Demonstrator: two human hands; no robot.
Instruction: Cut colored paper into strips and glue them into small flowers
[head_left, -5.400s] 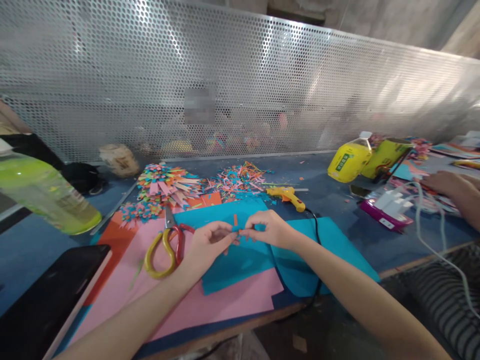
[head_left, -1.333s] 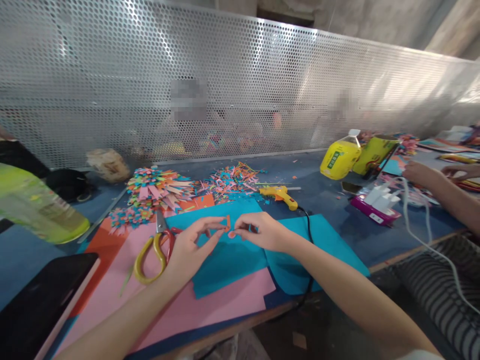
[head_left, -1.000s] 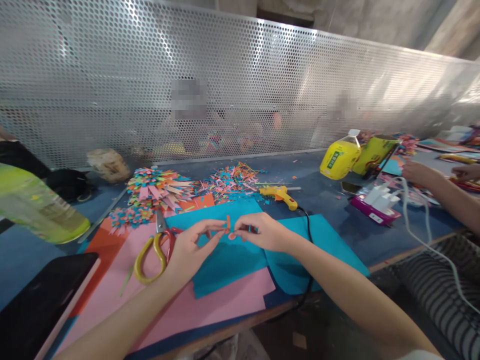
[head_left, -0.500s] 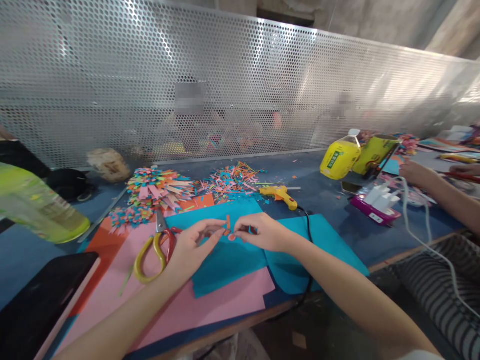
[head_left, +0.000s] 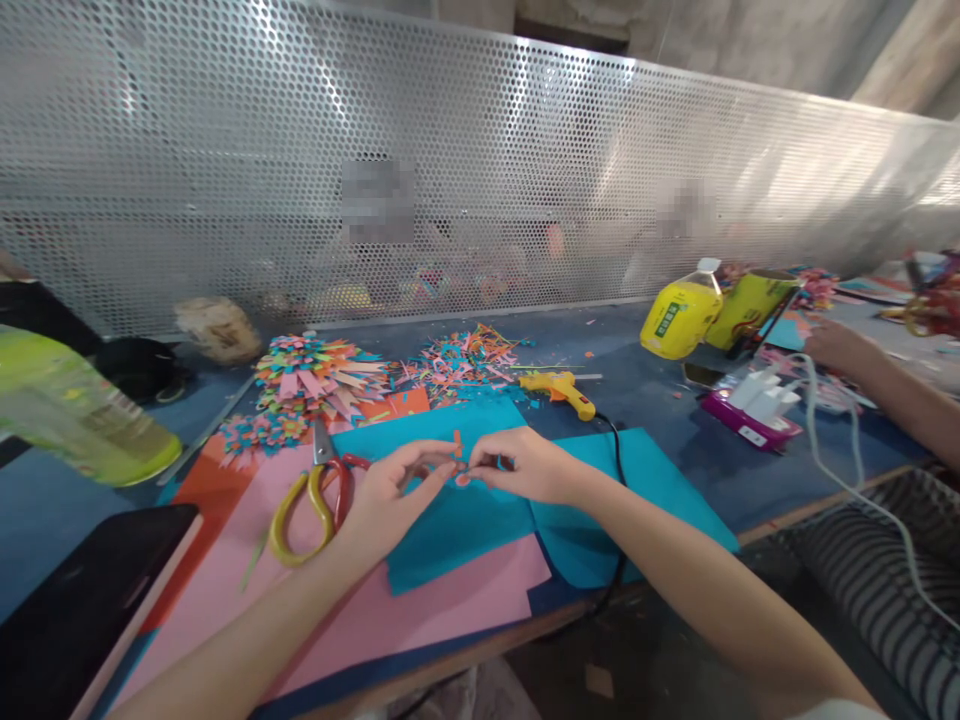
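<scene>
A small orange paper strip (head_left: 457,442) stands up between my two hands, above a blue sheet (head_left: 450,540). My left hand (head_left: 409,485) is closed in a pinch on it. My right hand (head_left: 521,463) is pinched too, its fingertips by a small pink curled piece (head_left: 462,480) just below the strip. The fingertips of both hands nearly meet. Scissors (head_left: 319,500) with yellow and red handles lie left of my left hand on a pink sheet (head_left: 450,610). Behind my right hand lies a yellow glue gun (head_left: 561,388).
Fringed paper pieces (head_left: 315,375) and cut scraps (head_left: 469,360) lie behind the sheets. A green bottle (head_left: 82,410) and black phone (head_left: 90,600) are left. A yellow bottle (head_left: 681,315), a purple box (head_left: 752,418) and another person's arm (head_left: 877,375) are right.
My fingertips have come slightly closer together around the small pieces. At the far right, another person's hand has lifted, with scissors now raised there.
</scene>
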